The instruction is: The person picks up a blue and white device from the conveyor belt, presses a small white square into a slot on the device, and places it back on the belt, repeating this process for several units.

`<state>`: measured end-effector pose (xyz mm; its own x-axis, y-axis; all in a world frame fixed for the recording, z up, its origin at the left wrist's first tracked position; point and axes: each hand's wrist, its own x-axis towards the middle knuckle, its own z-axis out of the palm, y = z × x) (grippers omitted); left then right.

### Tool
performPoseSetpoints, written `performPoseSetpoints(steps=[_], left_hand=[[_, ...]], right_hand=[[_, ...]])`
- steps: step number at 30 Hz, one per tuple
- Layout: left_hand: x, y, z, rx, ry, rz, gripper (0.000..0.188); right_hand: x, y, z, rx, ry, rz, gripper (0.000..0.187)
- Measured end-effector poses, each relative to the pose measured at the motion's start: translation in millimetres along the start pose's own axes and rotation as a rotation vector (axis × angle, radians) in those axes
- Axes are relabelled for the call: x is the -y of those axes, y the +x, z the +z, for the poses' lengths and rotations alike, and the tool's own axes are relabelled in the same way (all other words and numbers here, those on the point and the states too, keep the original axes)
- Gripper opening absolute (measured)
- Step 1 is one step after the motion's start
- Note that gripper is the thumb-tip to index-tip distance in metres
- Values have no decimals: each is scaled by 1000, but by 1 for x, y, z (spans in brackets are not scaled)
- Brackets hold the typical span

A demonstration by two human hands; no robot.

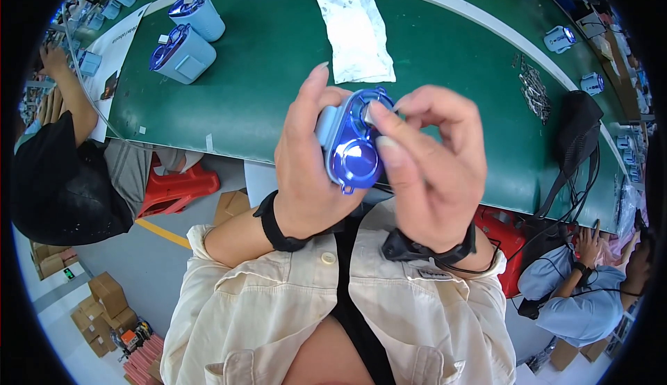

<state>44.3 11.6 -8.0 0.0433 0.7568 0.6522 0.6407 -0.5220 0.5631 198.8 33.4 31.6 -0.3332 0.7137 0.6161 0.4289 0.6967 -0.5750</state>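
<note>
My left hand (299, 159) is closed round a light-blue housing with a shiny violet-blue top (356, 162), holding it above the near edge of the green table. The glossy top, with its round raised dome, is tilted toward me. Over the far end of that top, my right hand (445, 169) is pinched, thumb and forefinger on a small pale piece (369, 113). The fingertips partly cover this piece, so its exact shape is hidden.
Two similar blue housings (191, 62) stand at the left of the table (264, 58). A crumpled white bag (354, 34) lies beyond my hands. To the right are small metal parts (534, 93) and a black bag (578, 131). Co-workers sit at both sides, near red stools (177, 187).
</note>
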Motion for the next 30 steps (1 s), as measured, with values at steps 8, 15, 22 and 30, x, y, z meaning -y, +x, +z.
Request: performPoseSetpoints(steps=[8,15,22,30], left_hand=[[0,-1,1,24,-212,37,99],[-2,0,4,20,-126,60,102],[0,-10,4,-60,-47,-2,103],[-1,-6,-5,36,-197,15,102]], right_hand=[[-17,11,6,110,1000,354,38],[-5,-5,21,108,1248,515,29],[-4,2,28,120,1297,495,33],[-6,10,9,276,1355,571,36]])
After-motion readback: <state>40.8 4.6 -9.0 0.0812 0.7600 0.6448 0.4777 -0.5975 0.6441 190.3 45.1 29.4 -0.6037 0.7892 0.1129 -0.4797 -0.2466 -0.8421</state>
